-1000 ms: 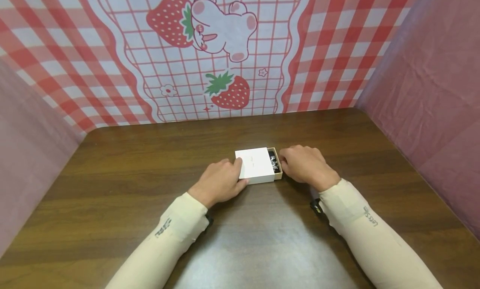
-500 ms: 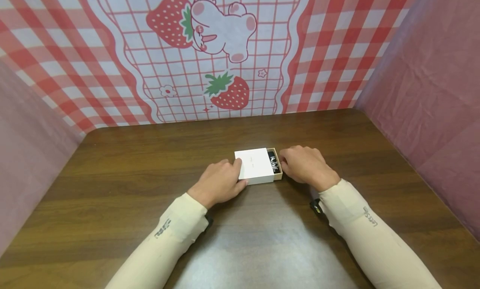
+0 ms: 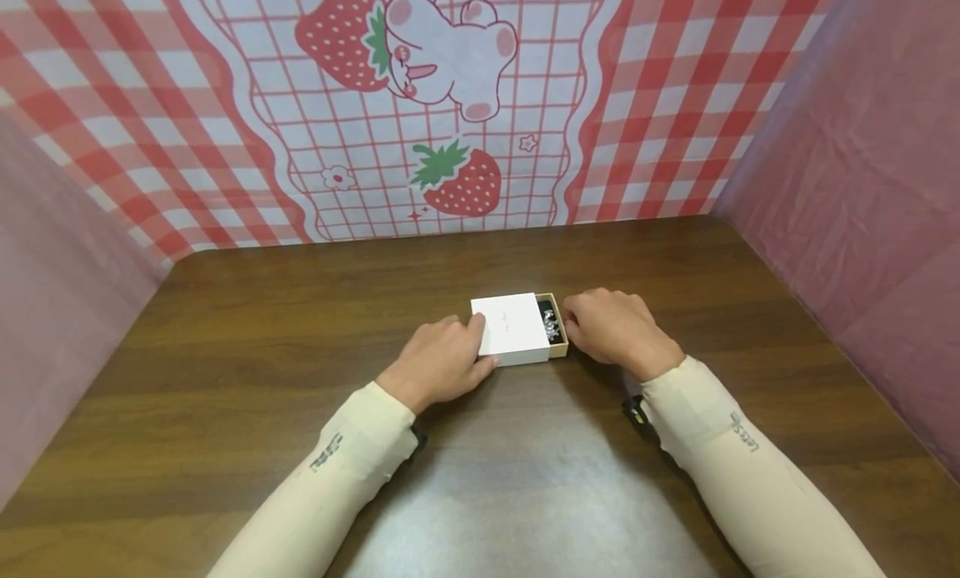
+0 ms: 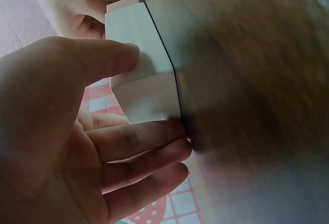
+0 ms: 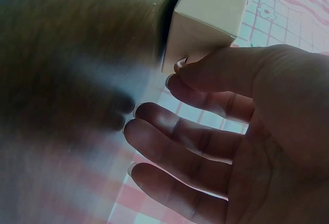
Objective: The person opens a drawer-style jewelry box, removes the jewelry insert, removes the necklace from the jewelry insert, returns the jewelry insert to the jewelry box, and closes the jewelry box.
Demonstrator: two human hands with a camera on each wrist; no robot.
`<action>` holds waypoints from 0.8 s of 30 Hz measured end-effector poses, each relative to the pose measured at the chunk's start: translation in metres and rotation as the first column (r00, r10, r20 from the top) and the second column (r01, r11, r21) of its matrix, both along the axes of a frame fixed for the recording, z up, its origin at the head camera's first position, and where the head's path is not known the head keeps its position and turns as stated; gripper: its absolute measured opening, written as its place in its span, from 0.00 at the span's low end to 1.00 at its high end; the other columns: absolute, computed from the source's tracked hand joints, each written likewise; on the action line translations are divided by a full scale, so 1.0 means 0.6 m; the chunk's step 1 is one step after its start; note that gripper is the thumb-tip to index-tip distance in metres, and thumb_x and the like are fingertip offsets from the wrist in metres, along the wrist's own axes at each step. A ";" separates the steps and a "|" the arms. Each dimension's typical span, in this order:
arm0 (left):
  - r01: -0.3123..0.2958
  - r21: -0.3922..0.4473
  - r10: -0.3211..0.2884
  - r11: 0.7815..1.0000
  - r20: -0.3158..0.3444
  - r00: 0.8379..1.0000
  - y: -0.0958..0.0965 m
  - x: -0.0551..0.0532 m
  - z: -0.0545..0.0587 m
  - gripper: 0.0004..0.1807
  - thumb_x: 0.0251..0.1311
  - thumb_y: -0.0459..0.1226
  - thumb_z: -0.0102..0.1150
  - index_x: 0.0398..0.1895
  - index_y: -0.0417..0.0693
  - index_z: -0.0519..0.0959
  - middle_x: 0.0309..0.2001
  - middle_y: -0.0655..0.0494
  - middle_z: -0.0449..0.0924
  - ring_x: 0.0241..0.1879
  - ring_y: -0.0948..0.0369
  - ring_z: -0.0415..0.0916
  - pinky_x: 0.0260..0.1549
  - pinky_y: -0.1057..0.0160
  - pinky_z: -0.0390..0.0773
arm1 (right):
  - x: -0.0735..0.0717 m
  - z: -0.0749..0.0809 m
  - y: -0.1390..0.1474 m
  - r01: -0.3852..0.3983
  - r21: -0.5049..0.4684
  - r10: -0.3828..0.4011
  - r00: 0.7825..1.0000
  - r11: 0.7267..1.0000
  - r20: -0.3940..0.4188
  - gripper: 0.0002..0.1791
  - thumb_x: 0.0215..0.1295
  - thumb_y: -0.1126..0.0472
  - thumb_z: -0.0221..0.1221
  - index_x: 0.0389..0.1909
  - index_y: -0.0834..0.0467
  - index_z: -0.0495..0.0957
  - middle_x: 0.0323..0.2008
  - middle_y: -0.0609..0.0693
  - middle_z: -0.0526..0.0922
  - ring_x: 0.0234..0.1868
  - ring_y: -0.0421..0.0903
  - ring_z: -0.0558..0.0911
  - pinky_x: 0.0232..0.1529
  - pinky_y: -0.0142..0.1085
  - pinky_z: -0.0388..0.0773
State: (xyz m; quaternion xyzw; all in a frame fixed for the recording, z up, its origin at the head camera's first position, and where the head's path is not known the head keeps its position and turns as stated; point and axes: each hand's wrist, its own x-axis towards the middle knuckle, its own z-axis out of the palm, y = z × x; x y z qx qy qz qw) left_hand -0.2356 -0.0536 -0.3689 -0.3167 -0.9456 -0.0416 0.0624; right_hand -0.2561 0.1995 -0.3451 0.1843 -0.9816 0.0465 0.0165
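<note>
A white sliding drawer box (image 3: 513, 328) lies on the table, its inner tray (image 3: 559, 351) partly drawn out on the right. Inside the tray, something black with a silvery decoration (image 3: 551, 321) shows; its kind cannot be made out. My left hand (image 3: 438, 361) grips the left end of the white sleeve (image 4: 144, 44), thumb on the near side and fingers around the far corner. At the tray's tan end face (image 5: 203, 29), my right hand (image 3: 611, 330) pinches with thumb and forefinger; a small pale bit there may be a pull tab. The other right fingers are spread below.
The brown wooden table (image 3: 315, 295) spreads around the box. A red-and-white strawberry cloth (image 3: 450, 178) hangs behind it, and pink cloths (image 3: 840, 186) border both sides. Each wrist carries a dark camera strap (image 3: 636, 411).
The tray sticks out very slightly further to the right, moving with my right hand. My left hand and the sleeve stay almost where they were. The head view has shifted a little.
</note>
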 end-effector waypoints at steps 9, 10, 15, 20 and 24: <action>0.000 -0.008 0.000 1.000 -0.004 1.000 0.002 -0.001 0.000 0.24 0.68 0.53 0.58 0.48 0.39 0.73 0.25 0.54 0.75 0.32 0.56 0.77 0.28 0.54 0.78 | 0.000 0.002 0.002 0.003 0.005 -0.003 1.000 1.000 0.012 0.10 0.65 0.61 0.55 0.23 0.49 0.75 0.23 0.47 0.75 0.25 0.48 0.73 0.23 0.46 0.69; -0.001 -0.010 0.001 1.000 -0.002 1.000 0.002 -0.001 0.000 0.24 0.68 0.53 0.58 0.48 0.39 0.73 0.25 0.54 0.75 0.32 0.56 0.77 0.28 0.54 0.78 | 0.000 0.001 0.003 0.002 0.003 -0.002 1.000 1.000 0.013 0.10 0.65 0.61 0.55 0.23 0.49 0.75 0.23 0.47 0.75 0.25 0.48 0.73 0.23 0.46 0.69; -0.010 -0.015 0.010 1.000 0.008 1.000 0.002 -0.001 -0.001 0.24 0.68 0.53 0.57 0.48 0.39 0.74 0.25 0.54 0.75 0.32 0.57 0.76 0.29 0.55 0.78 | 0.000 0.000 0.002 0.000 -0.002 0.000 1.000 1.000 0.002 0.10 0.64 0.61 0.55 0.22 0.49 0.75 0.22 0.47 0.75 0.25 0.48 0.74 0.22 0.46 0.69; -0.006 -0.015 0.007 1.000 0.006 1.000 0.000 0.000 -0.001 0.25 0.69 0.53 0.57 0.48 0.39 0.74 0.25 0.54 0.76 0.32 0.57 0.76 0.29 0.55 0.78 | 0.000 0.001 0.003 0.004 -0.006 -0.004 1.000 1.000 -0.002 0.11 0.64 0.61 0.55 0.21 0.49 0.74 0.22 0.47 0.74 0.25 0.48 0.74 0.22 0.47 0.69; -0.005 -0.016 0.005 1.000 0.006 1.000 0.000 0.000 0.001 0.25 0.69 0.53 0.57 0.49 0.39 0.74 0.25 0.54 0.76 0.32 0.57 0.76 0.29 0.55 0.78 | -0.002 0.001 0.004 0.005 -0.004 -0.005 1.000 1.000 0.002 0.11 0.64 0.61 0.55 0.21 0.49 0.74 0.22 0.47 0.74 0.25 0.48 0.73 0.23 0.46 0.69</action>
